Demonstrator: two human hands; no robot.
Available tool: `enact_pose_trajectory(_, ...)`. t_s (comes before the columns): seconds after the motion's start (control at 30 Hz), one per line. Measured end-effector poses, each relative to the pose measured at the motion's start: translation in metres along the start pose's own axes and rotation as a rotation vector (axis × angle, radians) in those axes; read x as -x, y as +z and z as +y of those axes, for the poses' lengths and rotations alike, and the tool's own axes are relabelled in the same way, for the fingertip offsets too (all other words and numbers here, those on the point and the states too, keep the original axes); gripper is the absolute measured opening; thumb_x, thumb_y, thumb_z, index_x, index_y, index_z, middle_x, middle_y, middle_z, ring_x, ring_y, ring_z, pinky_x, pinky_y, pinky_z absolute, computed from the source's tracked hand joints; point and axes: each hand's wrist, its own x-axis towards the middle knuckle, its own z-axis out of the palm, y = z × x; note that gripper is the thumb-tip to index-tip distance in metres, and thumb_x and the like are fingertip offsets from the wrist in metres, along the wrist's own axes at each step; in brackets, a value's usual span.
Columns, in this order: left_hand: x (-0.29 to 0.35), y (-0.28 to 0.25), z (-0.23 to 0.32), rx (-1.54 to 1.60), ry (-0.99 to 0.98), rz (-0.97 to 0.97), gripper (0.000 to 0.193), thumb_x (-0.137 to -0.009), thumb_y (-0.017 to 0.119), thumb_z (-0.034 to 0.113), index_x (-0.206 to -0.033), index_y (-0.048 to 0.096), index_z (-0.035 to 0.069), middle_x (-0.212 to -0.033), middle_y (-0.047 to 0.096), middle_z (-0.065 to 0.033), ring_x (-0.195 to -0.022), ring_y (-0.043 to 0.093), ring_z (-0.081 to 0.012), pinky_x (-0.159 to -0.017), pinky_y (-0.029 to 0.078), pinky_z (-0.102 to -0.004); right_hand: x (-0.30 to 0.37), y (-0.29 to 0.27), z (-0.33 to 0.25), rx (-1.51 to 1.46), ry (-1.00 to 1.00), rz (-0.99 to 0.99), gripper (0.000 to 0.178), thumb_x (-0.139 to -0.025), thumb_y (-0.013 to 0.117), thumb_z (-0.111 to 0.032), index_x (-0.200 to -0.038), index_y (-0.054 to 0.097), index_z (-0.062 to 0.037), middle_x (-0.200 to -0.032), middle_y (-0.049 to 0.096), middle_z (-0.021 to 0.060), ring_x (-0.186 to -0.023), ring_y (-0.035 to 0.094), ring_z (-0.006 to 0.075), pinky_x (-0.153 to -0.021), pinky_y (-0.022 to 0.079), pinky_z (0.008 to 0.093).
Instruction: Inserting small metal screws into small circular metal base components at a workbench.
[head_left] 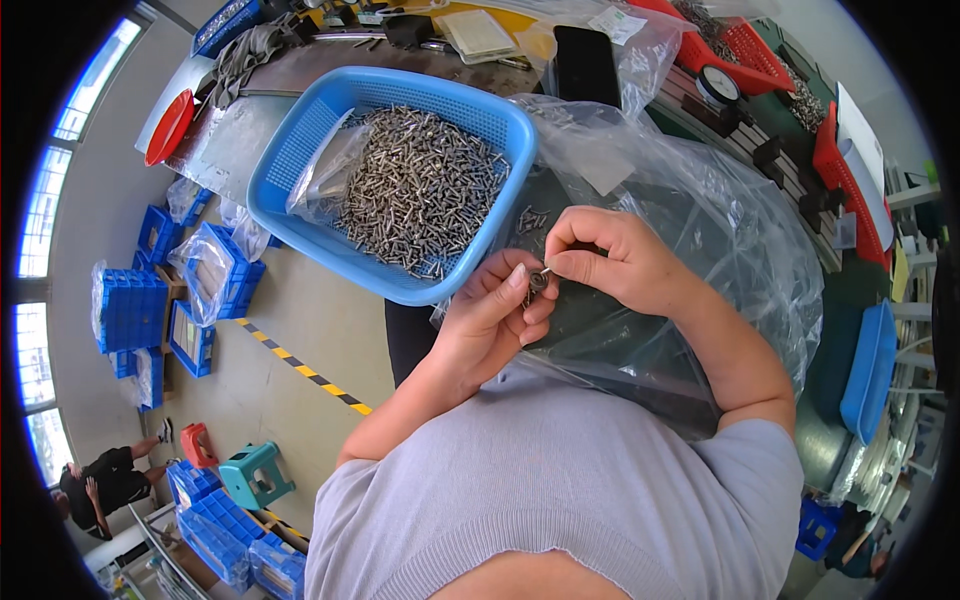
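My left hand (pixel 490 315) is closed around a small, dark round metal piece (pixel 539 281) and perhaps other small metal bits. Thumb and forefinger of my right hand (pixel 615 262) pinch a thin, pale metal pin (pixel 546 270), its end at the round piece; whether it sits inside cannot be made out. Just beyond my left hand stands a blue plastic basket (pixel 278 180), heaped with small metal pins (pixel 425 180) and holding a clear plastic bag (pixel 325 170). A few loose pins (pixel 532 219) lie on the bench close to my right hand.
Clear plastic sheeting (pixel 700 200) covers the bench to the right. A black phone (pixel 586 65), a dial gauge (pixel 718 86) and red baskets (pixel 755 55) stand farther back. A blue tray (pixel 868 372) lies far right. Blue crates (pixel 135 310) and a green stool (pixel 256 474) are on the left floor.
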Motion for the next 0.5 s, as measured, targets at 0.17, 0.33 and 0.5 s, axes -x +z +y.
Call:
enact_pose_trajectory(0.17, 0.0006, 0.0008, -0.0004, -0.013, -0.002, 0.007, 0.017, -0.096, 0.055, 0.022, -0.104, 0.054, 0.007, -0.09, 0.058, -0.007, -0.067, 0.044, -0.0103, -0.057, 0.038, -0.0239, 0.001, 0.0038, -0.0005, 0.105, -0.05, 0.001, 0.011, -0.088, 0.062, -0.012, -0.084, 0.059, -0.0022, -0.081, 0.057, 0.0041, -0.076, 0.056, 0.0131, -0.068, 0.044, 0.0263)
enact_pose_trajectory(0.33, 0.001, 0.0, 0.0001, -0.021, -0.025, 0.01, 0.017, -0.096, 0.055, 0.022, -0.103, 0.053, 0.007, -0.089, 0.058, -0.0066, -0.066, 0.044, -0.0101, -0.057, 0.037, -0.0238, 0.0014, 0.0045, -0.0002, 0.121, -0.063, 0.004, 0.011, -0.088, 0.063, -0.011, -0.084, 0.059, -0.0019, -0.081, 0.057, 0.0048, -0.075, 0.056, 0.0143, -0.068, 0.044, 0.0269)
enact_pose_trajectory(0.5, 0.0003, -0.0023, 0.0008, -0.015, -0.033, -0.013, 0.016, -0.096, 0.055, 0.022, -0.103, 0.053, 0.007, -0.088, 0.057, -0.0062, -0.066, 0.043, -0.0098, -0.057, 0.037, -0.0235, 0.0013, 0.0052, -0.0007, 0.147, -0.07, -0.008, 0.01, -0.085, 0.065, -0.011, -0.085, 0.059, -0.0026, -0.081, 0.056, 0.0047, -0.075, 0.056, 0.0153, -0.067, 0.044, 0.0269)
